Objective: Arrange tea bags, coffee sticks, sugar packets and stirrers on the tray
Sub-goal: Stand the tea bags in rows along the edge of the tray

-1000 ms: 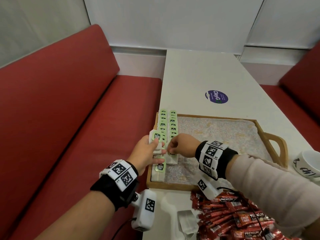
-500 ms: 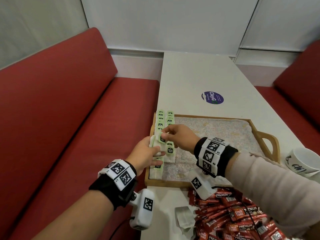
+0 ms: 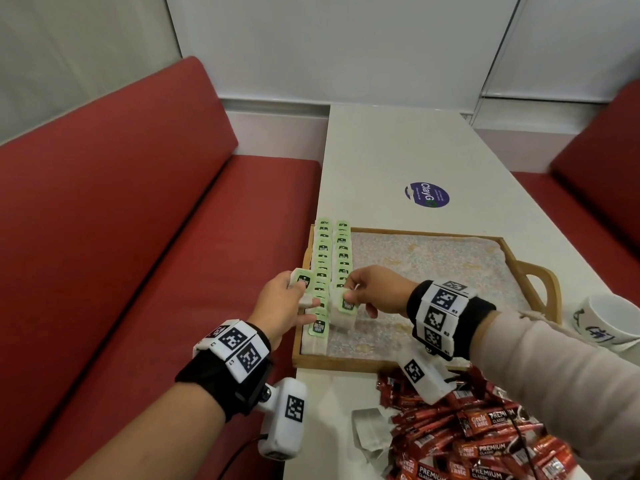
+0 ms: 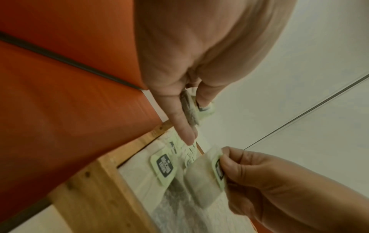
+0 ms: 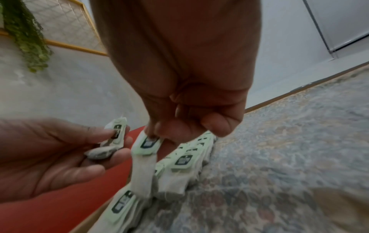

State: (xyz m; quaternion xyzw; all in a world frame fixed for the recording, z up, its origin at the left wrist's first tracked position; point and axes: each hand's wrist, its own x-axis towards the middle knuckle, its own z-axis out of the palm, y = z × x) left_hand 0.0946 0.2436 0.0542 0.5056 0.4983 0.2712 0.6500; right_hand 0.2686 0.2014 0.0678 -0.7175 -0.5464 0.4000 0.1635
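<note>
Tea bags (image 3: 332, 258) with green tags lie in two overlapping rows along the left side of the wooden tray (image 3: 349, 363), running from its far edge toward its near edge. The tray sits on the white counter (image 3: 391, 143) and is lined with a patterned cloth (image 3: 433, 268).

The right hand (image 3: 375, 289) is over the near end of the right row and pinches one tea bag (image 3: 344, 311) by its green tag between thumb and fingertips; the white pouch hangs down from the tag, its lower end at the bags already laid. In the right wrist view this pouch (image 5: 142, 171) hangs just in front of the row.

The left hand (image 3: 280, 306) is at the tray's left rim, just left of the rows, and grips a small bunch of tea bags (image 3: 302, 284) between thumb and fingers, one green tag standing up.

A heap of red coffee sticks (image 3: 478, 434) lies on the counter near the tray's near edge, to the right, with a loose white wrapper (image 3: 370, 427) beside it. A white mug (image 3: 606, 322) stands to the right of the tray handle. A purple round sticker (image 3: 427, 195) is on the counter beyond the tray. Red benches (image 3: 121, 237) flank the counter.
</note>
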